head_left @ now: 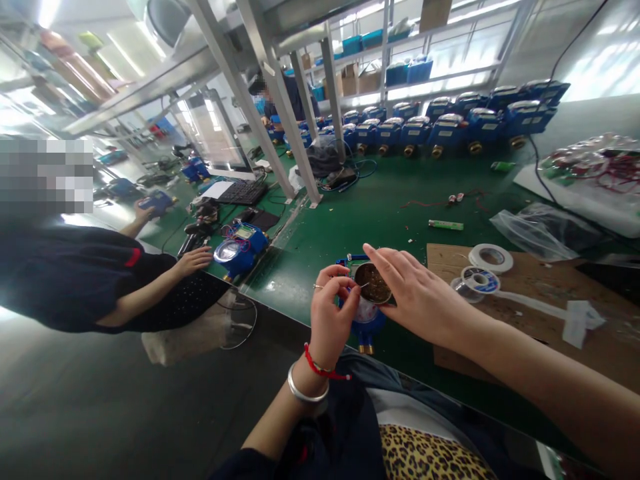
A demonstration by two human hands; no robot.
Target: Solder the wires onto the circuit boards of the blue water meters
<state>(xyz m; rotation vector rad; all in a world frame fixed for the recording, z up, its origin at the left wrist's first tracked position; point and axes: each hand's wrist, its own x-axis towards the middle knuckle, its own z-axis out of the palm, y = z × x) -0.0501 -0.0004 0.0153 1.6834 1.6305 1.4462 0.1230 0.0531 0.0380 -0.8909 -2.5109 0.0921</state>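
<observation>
My right hand point(425, 293) grips a small round tin point(376, 285) from its right side, tilted toward me. Brown, crumbly-looking stuff fills its inside. At the tin's left edge, my left hand point(331, 313) pinches a thin, pale wire point(365, 285), its tip over the brown contents. Directly beneath both hands is a blue meter point(369, 325) with a brass fitting facing me. The hands and tin hide much of this meter, though a bit of its circuit board shows behind them.
A cardboard sheet point(450, 353) on my right bears a solder spool point(480, 281) and a white tape roll point(491, 257). Beyond lie a green battery point(446, 225) and a plastic bag point(550, 230). Several blue meters point(415, 133) line the back. A co-worker's hand point(195, 260) touches another meter point(241, 250).
</observation>
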